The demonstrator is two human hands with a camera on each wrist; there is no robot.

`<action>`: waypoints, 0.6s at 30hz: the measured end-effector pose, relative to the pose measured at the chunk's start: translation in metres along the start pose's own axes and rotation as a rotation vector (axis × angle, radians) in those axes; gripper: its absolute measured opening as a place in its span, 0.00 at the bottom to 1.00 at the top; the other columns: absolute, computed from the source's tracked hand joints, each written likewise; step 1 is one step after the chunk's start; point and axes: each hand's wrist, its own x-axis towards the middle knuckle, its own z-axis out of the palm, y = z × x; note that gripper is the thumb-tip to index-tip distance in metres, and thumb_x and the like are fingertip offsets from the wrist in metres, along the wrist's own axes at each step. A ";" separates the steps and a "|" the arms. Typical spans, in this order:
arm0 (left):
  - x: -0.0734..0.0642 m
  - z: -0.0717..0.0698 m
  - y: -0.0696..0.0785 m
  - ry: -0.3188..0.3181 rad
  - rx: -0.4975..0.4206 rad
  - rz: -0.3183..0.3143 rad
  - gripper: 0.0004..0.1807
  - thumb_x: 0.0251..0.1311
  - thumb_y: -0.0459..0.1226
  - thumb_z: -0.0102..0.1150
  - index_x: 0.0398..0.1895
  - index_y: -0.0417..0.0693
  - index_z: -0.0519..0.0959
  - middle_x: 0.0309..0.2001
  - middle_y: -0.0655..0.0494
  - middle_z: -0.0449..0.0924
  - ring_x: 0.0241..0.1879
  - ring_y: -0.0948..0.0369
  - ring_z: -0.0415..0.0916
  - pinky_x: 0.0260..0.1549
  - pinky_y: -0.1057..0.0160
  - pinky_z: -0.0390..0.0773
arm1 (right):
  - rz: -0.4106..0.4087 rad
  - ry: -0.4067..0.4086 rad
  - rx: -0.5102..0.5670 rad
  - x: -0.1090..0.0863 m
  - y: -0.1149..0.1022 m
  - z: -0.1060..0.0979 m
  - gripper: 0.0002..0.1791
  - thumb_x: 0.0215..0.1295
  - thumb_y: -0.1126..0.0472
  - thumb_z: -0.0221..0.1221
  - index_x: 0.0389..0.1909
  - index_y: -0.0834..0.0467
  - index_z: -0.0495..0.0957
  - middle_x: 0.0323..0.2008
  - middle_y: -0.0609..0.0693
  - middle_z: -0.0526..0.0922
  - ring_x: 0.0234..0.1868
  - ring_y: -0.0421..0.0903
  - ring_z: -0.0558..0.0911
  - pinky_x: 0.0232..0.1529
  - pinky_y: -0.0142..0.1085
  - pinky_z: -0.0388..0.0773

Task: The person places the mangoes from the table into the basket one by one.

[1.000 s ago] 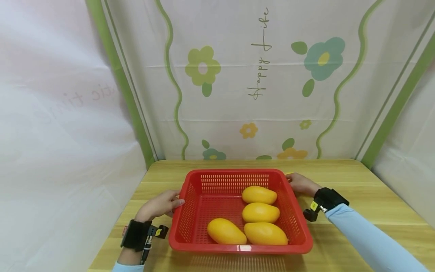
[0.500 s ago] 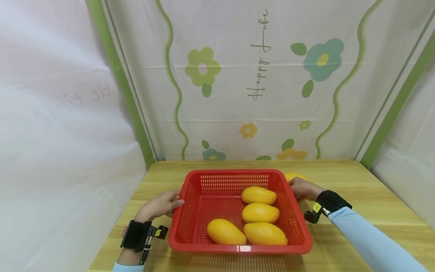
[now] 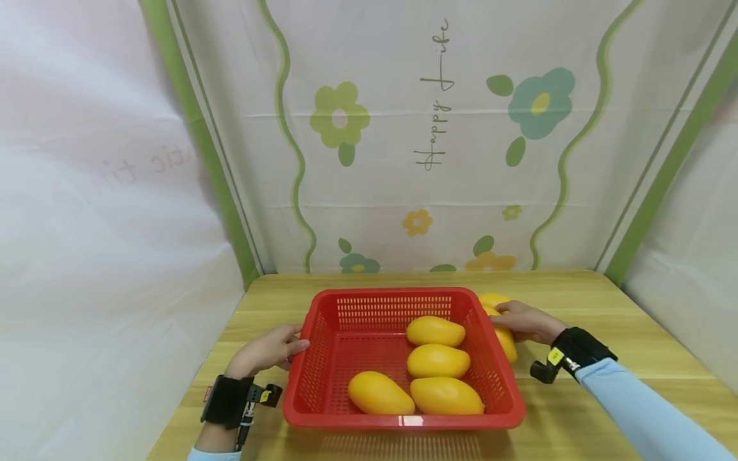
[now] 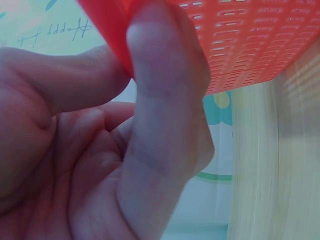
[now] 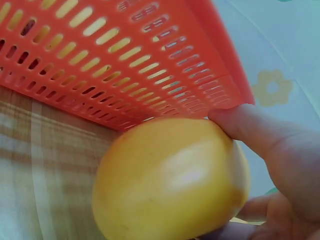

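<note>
My left hand (image 3: 268, 349) pinches the left rim of a red plastic basket (image 3: 403, 420), thumb on top and fingers beneath, as the left wrist view also shows. Inside the basket lie several yellow mangoes (image 3: 441, 361), most of them toward its right side. Just outside the right wall, my right hand (image 3: 527, 321) grips another mango (image 5: 170, 180) with thumb and fingers round one end. In the right wrist view this mango sits close against the slotted wall (image 5: 125, 55). One more mango (image 3: 492, 298) shows behind it, partly hidden by the basket and the held one.
The basket is over a light wooden table (image 3: 605, 333). White curtain panels (image 3: 380, 179) with flower prints and green stripes enclose the back and both sides. Each wrist wears a black strap with a small camera (image 3: 544, 371).
My right hand has drawn back rightward and nearer from the basket's far right corner, with a mango coming into view in its grip. My left hand stays on the rim.
</note>
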 end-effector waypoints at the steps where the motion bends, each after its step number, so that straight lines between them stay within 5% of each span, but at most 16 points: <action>1: 0.000 0.000 0.000 0.001 -0.001 0.000 0.23 0.76 0.32 0.45 0.68 0.24 0.62 0.40 0.38 0.85 0.35 0.51 0.87 0.36 0.54 0.89 | 0.004 0.003 -0.013 -0.002 -0.001 -0.001 0.33 0.72 0.52 0.56 0.63 0.75 0.64 0.38 0.54 0.82 0.35 0.44 0.84 0.38 0.39 0.86; 10: 0.000 0.000 -0.002 0.002 -0.008 -0.005 0.23 0.76 0.32 0.45 0.67 0.24 0.63 0.40 0.39 0.85 0.35 0.51 0.87 0.36 0.54 0.89 | 0.056 0.028 -0.090 -0.020 -0.008 -0.004 0.45 0.72 0.45 0.57 0.70 0.77 0.55 0.51 0.62 0.79 0.43 0.49 0.80 0.43 0.44 0.85; 18: 0.000 -0.001 -0.001 -0.002 -0.012 -0.003 0.23 0.76 0.32 0.45 0.67 0.24 0.63 0.40 0.38 0.85 0.35 0.51 0.87 0.37 0.54 0.89 | 0.021 0.023 -0.076 -0.030 -0.010 -0.008 0.44 0.71 0.44 0.57 0.70 0.77 0.56 0.48 0.58 0.79 0.41 0.47 0.79 0.43 0.45 0.85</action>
